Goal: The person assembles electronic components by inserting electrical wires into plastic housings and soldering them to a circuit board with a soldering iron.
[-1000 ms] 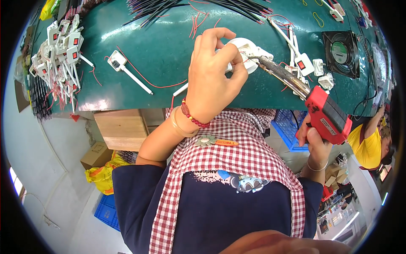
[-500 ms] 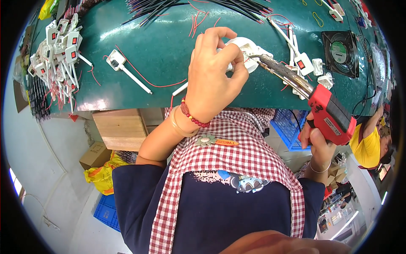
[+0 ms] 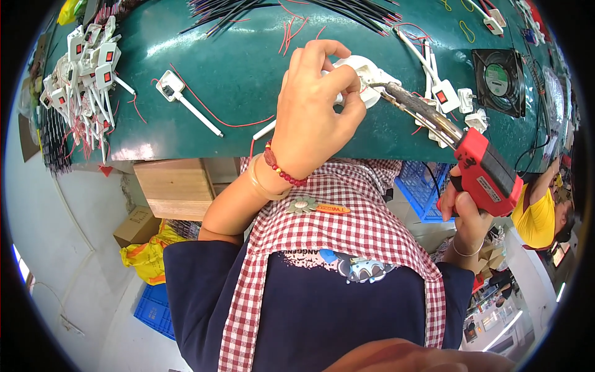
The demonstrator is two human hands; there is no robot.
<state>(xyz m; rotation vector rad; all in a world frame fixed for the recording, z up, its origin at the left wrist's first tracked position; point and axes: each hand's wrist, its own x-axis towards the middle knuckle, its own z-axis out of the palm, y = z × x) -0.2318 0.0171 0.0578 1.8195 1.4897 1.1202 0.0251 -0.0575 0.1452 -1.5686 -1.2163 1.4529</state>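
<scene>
My left hand [image 3: 317, 102] is closed at the left edge of a rounded white plastic housing [image 3: 367, 69], thumb and fingers bent against it. Those fingers hide part of the housing and any small piece between them. A white tube [image 3: 264, 129] with a red wire shows beneath my wrist. In my right hand [image 3: 466, 211] is a red soldering gun [image 3: 489, 173], gripped by its handle. Its dark tip reaches into the open housing, close to my left fingertips.
White switch pieces with red rockers [image 3: 87, 74] are heaped at the left. One white piece with a tube [image 3: 170, 87] lies nearby. Dark wires [image 3: 238, 13] are bundled at the back. On the right stand a black fan [image 3: 498, 80] and white plugs [image 3: 466, 99]; a person in yellow [image 3: 536, 214] is beyond.
The soldering gun has shifted very slightly down and to the right, its tip still inside the housing. My left hand stays almost still.
</scene>
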